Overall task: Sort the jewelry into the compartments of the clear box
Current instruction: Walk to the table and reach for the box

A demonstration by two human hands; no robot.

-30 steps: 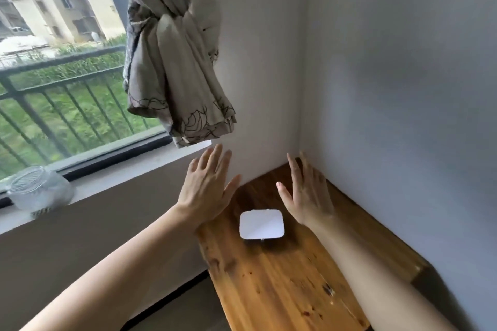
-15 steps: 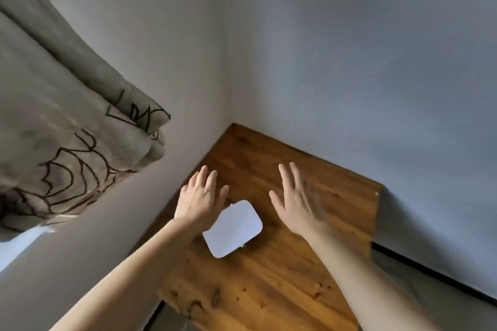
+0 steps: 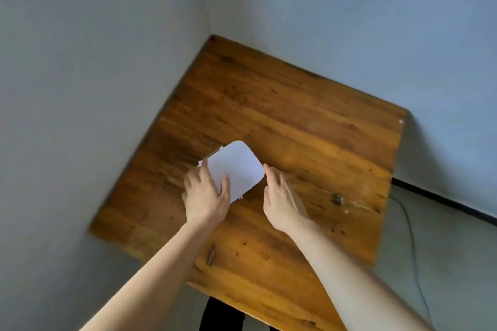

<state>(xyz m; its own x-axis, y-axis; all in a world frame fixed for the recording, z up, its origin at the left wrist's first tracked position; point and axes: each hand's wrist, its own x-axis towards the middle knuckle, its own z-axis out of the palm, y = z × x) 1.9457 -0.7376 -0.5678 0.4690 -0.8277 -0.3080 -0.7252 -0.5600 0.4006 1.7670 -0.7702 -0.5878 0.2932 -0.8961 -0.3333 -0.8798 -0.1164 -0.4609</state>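
A flat box (image 3: 238, 165) with rounded corners and a white-looking closed lid lies on the wooden table (image 3: 295, 121). My left hand (image 3: 205, 195) rests with spread fingers on the box's near left corner. My right hand (image 3: 282, 200) hovers open just right of the box, fingertips at its right edge. A small clump of jewelry (image 3: 337, 199) lies on the table to the right of my right hand. A thin dark metal piece (image 3: 211, 255) lies near the table's front edge.
The table stands in a corner between two pale walls. A cable (image 3: 411, 244) runs down over the floor to the right of the table. Something dark (image 3: 222, 316) shows under the table's front edge.
The view has swung down and right, off the window and curtain and onto the table. Both hands have come down to the box, and the left one now touches it.
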